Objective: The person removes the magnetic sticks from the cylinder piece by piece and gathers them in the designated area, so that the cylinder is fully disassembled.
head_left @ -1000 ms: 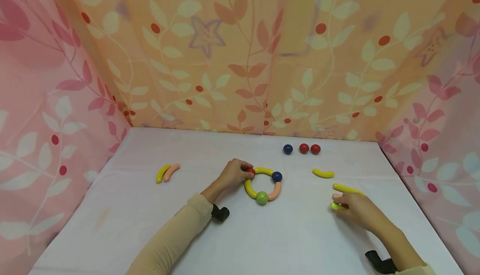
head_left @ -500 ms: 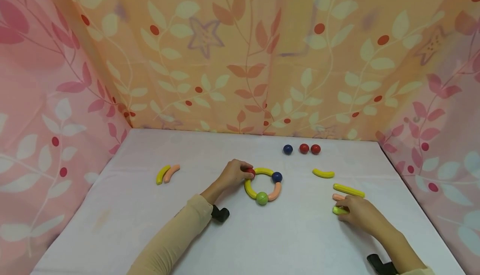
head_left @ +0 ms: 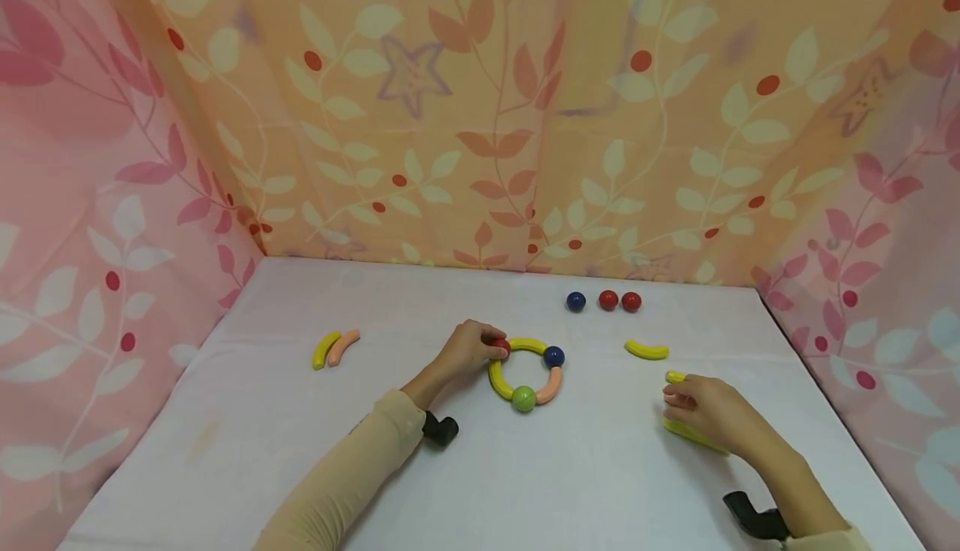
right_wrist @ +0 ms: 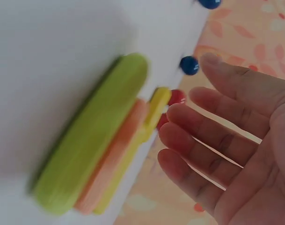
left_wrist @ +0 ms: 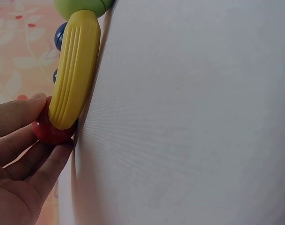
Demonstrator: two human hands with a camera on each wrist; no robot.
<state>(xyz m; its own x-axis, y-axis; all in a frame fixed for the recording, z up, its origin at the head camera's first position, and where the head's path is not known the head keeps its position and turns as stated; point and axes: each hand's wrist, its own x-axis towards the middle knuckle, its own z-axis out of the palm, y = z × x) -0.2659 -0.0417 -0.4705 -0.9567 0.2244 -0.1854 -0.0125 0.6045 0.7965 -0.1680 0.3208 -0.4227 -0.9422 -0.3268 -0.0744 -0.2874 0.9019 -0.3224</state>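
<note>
My left hand (head_left: 467,346) pinches a red ball (left_wrist: 49,131) at the upper left of a ring on the table. Yellow curved pieces (left_wrist: 76,70), a peach one (head_left: 551,384), a blue ball (head_left: 554,357) and a green ball (head_left: 524,398) make up the rest of that ring. On the right side, my right hand (head_left: 712,411) hovers over a row of sticks, holding nothing. Its fingers are spread and slightly bent in the right wrist view. Below it lie a yellow-green stick (right_wrist: 93,136), a peach stick (right_wrist: 112,159) and a yellow stick (head_left: 675,376), partly covered by the hand.
A blue ball (head_left: 576,302) and two red balls (head_left: 608,300) stand at the back of the white table (head_left: 225,451). One yellow curved piece (head_left: 647,350) lies behind the sticks. Far left are another yellow piece (head_left: 326,350) and a peach piece (head_left: 344,348). Patterned cloth (head_left: 480,117) surrounds the table.
My right hand has let go of the yellow-green stick, which lies in front of the peach one, and has risen off it toward the yellow stick. The left hand stays on the red ball.
</note>
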